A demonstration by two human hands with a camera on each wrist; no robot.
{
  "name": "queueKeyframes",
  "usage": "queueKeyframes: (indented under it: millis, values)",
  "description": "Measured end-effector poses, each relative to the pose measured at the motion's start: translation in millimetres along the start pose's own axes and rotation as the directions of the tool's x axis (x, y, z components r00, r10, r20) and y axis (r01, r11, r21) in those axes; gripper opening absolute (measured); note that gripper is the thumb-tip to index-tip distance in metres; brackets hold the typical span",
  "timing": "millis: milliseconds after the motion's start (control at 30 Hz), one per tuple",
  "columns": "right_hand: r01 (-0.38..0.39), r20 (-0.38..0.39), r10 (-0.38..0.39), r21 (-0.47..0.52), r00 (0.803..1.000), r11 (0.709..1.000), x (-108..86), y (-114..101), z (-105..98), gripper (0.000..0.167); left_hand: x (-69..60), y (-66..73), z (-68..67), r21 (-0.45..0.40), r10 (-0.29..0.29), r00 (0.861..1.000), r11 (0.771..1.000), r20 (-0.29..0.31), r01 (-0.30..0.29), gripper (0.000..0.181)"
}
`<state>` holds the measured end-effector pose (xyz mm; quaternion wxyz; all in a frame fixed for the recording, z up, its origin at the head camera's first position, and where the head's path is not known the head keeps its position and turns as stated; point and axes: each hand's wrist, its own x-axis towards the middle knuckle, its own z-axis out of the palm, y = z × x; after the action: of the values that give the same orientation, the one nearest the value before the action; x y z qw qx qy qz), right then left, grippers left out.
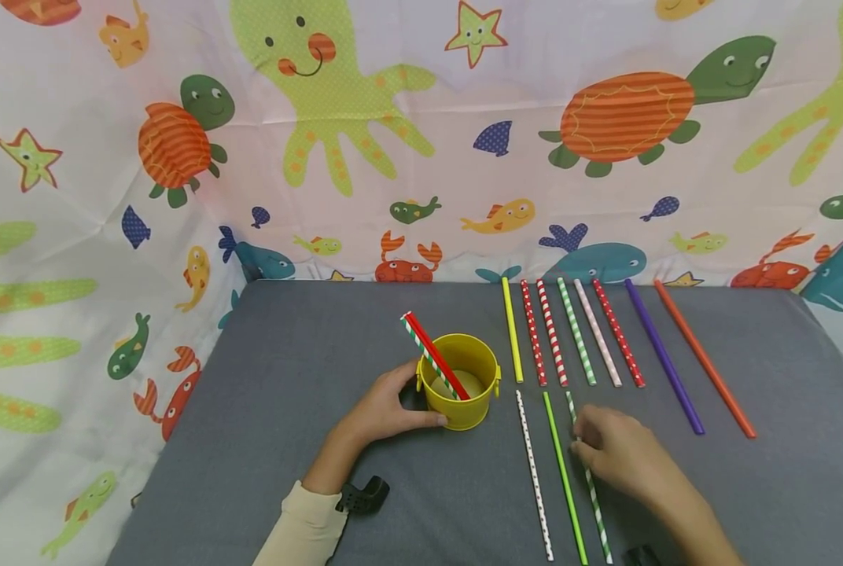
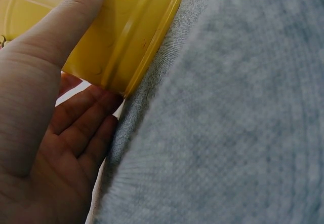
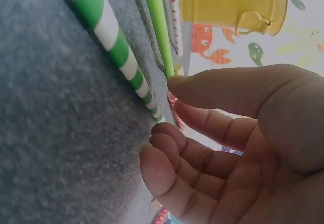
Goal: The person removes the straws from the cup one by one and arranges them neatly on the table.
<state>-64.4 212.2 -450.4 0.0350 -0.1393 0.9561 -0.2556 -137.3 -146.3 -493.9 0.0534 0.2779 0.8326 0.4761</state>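
My left hand (image 1: 384,409) holds a small yellow metal bucket (image 1: 466,418) from its left side, thumb at the front and fingers behind, as the left wrist view also shows. A red straw (image 1: 436,354) and a green-and-white striped straw (image 1: 417,339) lean inside it. My right hand (image 1: 623,456) hovers at another green-and-white striped paper straw (image 1: 597,511) lying on the table. In the right wrist view its fingers are loosely bent, with a gap between thumb and fingers and nothing held. Left of that straw lie a lime green straw (image 1: 566,479) and a white dotted straw (image 1: 535,479).
A back row of several straws includes yellow (image 1: 512,330), purple (image 1: 665,358) and orange (image 1: 704,359) ones. They lie on a grey table (image 1: 287,346). A sea-animal curtain (image 1: 407,157) hangs behind. A black wrist device (image 1: 366,495) is on my left wrist.
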Motion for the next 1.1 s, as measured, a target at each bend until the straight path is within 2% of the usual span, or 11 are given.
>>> queueKeyframes:
  millis: [200,367,567,733,800,1000,1100]
  values:
    - [-0.011,-0.018,0.011,-0.014,1.0,1.0,3.0,-3,-9,0.022,0.2,0.3,0.3,0.008,0.007,1.0,1.0,0.003,-0.007,0.077]
    - [0.059,-0.052,-0.059,-0.009,0.997,0.998,15.5,-16,-18,0.019,-0.5,1.4,-0.9,-0.007,-0.005,1.0,1.0,0.005,0.005,0.079]
    - [0.144,-0.082,-0.144,-0.011,0.986,0.99,36.5,-46,-32,0.012,-0.6,1.8,-1.7,-0.004,-0.01,1.0,1.0,0.008,0.01,0.079]
    - [0.21,-0.107,-0.208,0.007,0.972,0.978,52.5,-79,-45,0.01,-1.1,0.6,-1.5,0.001,-0.022,1.0,1.0,0.004,0.022,0.08]
    - [0.244,-0.105,-0.241,0.017,0.965,0.97,60.6,-93,-47,0.015,-1.3,0.5,-1.6,0.0,-0.024,1.0,1.0,0.0,0.024,0.079]
    - [0.324,-0.046,-0.322,0.051,0.946,0.945,84.9,-127,-41,0.049,0.1,0.1,-0.4,-0.003,0.026,1.0,1.0,0.004,-0.026,0.076]
    - [0.377,-0.027,-0.377,0.043,0.926,0.925,95.0,-142,-36,0.058,0.8,0.2,-0.2,-0.009,0.044,0.999,0.999,0.006,-0.044,0.078]
